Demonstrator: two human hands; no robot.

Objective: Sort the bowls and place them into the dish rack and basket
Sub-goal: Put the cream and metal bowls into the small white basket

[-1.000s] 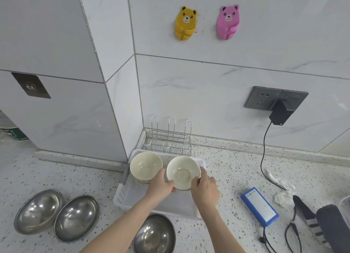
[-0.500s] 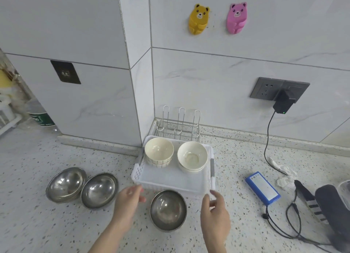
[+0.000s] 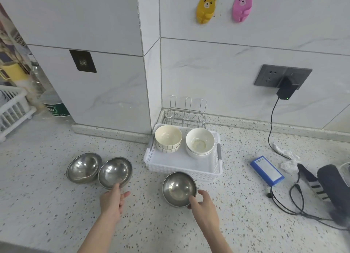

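Note:
Three steel bowls stand on the speckled counter: one at the left (image 3: 83, 167), one beside it (image 3: 114, 172) and one in front of the basket (image 3: 179, 188). My left hand (image 3: 113, 199) touches the near rim of the middle steel bowl with its fingertips, thumb spread. My right hand (image 3: 203, 203) touches the near right side of the front steel bowl. The white plastic basket (image 3: 181, 167) holds a cream bowl stack (image 3: 168, 138) and a white bowl stack (image 3: 200, 141). Behind it, a wire dish rack (image 3: 186, 110) stands in the corner with nothing in it.
A blue power bank (image 3: 267, 170), black cables (image 3: 295, 201) and a dark striped cloth (image 3: 329, 184) lie at the right. A charger (image 3: 285, 89) is plugged into the wall socket. A white rack (image 3: 11, 108) and a bottle (image 3: 55, 104) stand far left.
Both hands let go of the white bowl in the basket, drew back toward me and dropped to the steel bowls. The view shifted left and down.

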